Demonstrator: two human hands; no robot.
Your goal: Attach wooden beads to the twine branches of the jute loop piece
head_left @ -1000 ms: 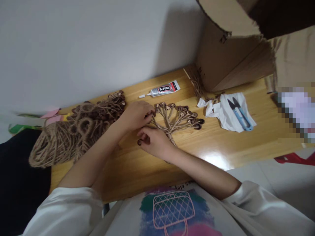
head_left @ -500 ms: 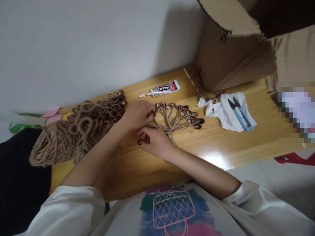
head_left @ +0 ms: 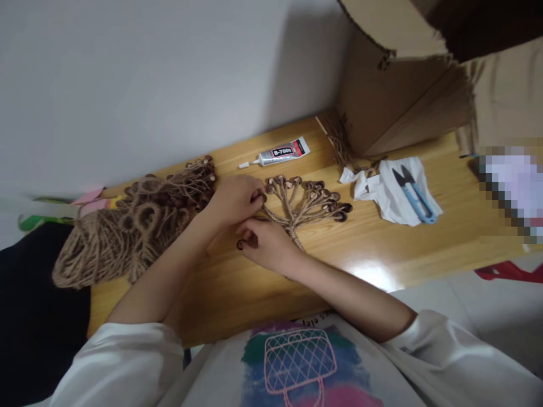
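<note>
A tree-shaped piece of jute twine point(head_left: 297, 219) lies on the table, its braided stem toward me and its branches fanned out, tipped with brown round buttons. My left hand point(head_left: 241, 198) is closed at the left end of the branches, fingertips pinched around a strand and mostly hidden. Just below it, my right hand point(head_left: 271, 244) is also closed on the twine, thumb and fingers curled together. A dark button point(head_left: 240, 245) pokes out by its fingertips. The two hands nearly touch.
Coiled twine point(head_left: 93, 249) and more button-tipped pieces point(head_left: 182, 183) are heaped at left. A B-7000 glue tube point(head_left: 282, 152) lies behind my hands. Blue thread snips point(head_left: 418, 198) rest on crumpled white tissue point(head_left: 388, 198) at right. A cardboard box point(head_left: 394, 107) stands at the back right.
The hands stay almost in place at the left branches, with only a slight shift of the fingers. The view has moved very slightly.
</note>
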